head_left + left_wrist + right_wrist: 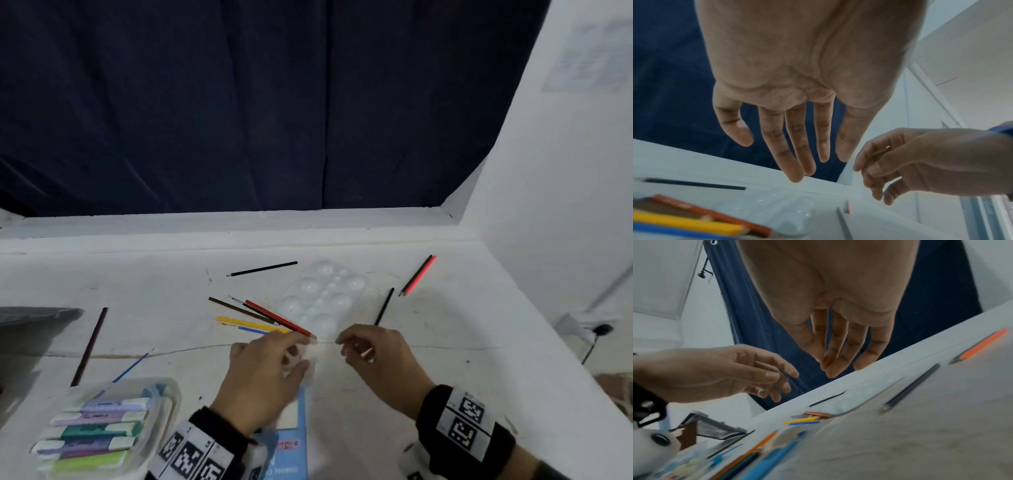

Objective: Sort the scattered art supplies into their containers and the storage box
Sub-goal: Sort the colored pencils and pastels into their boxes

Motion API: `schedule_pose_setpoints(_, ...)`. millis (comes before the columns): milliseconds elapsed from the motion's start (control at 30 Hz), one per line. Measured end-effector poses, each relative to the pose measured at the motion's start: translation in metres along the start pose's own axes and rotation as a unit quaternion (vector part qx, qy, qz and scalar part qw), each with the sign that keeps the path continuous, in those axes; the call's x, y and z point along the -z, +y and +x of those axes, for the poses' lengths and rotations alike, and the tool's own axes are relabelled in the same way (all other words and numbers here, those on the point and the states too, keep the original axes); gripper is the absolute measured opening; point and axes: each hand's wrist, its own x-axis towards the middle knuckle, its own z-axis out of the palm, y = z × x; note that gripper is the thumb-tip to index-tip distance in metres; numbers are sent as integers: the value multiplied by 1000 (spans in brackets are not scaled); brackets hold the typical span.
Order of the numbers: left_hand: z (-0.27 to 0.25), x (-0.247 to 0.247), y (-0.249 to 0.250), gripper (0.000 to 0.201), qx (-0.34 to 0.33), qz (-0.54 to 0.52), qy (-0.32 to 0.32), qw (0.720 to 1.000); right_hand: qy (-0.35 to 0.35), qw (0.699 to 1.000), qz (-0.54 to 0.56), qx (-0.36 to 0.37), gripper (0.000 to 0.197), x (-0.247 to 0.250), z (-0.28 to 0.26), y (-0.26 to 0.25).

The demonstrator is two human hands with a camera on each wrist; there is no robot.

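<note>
Several colour pencils lie loose on the white table [479, 377]: a red one [279, 318], brown [239, 310], yellow [250, 323] and blue [253, 330] in a cluster beside a clear plastic palette [322, 298]. My left hand [298, 353] hovers over the palette's near end, by the red pencil's tip, fingers straight and holding nothing [797, 162]. My right hand [346, 347] is just right of it and pinches a thin light stick [880, 151] between thumb and forefinger. A clear tub of markers [102, 431] stands at the near left.
A black pencil [262, 269] lies at the back, a dark blue one [384, 306] right of the palette, a pink and black pair [418, 275] farther right. A maroon pencil [89, 346] and blue brush [132, 367] lie left. A blue box [291, 442] lies under my left wrist; grey bin [34, 322] far left.
</note>
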Motion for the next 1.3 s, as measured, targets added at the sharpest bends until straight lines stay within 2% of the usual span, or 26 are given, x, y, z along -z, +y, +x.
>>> schedule_pose_setpoints(133,46,-24,41,23,-53,6,-22,998,39,995,-87,-25,21,52,7,43)
schedule_pose_setpoints(267,104,-47,84,26,-71,44,-73,994,39,982,-177,-58,20,101,30,90)
schedule_pose_setpoints(333,134,-58,103,28,-71,61,-100,991,36,976,-210,-49,20,119,46,111)
schedule_pose_setpoints(500,199,-87,128,27,-46,100,-131,985,-33,962,-267,-47,27,141,84,157)
schedule_pose_setpoints(633,235,-106,133,24,-26,125,-152,980,-101,950,-295,-28,38,141,109,173)
schedule_pose_setpoints(767,257,-122,141,15,-18,184,-161,969,-138,935,-327,-2,38,138,131,186)
schedule_pose_setpoints(800,261,-127,142,22,-15,199,-158,967,-139,932,-336,10,37,137,135,191)
schedule_pose_setpoints(867,268,-136,144,34,-14,217,-150,964,-133,924,-358,34,37,136,141,196)
schedule_pose_setpoints(1000,277,-148,144,26,-24,242,-159,957,-107,910,-396,56,29,134,147,195)
schedule_pose_setpoints(1200,278,-149,147,31,-27,244,-197,949,-112,895,-431,4,24,140,145,193)
schedule_pose_setpoints(1300,271,-151,148,36,-29,249,-209,945,-120,883,-453,0,24,146,140,190)
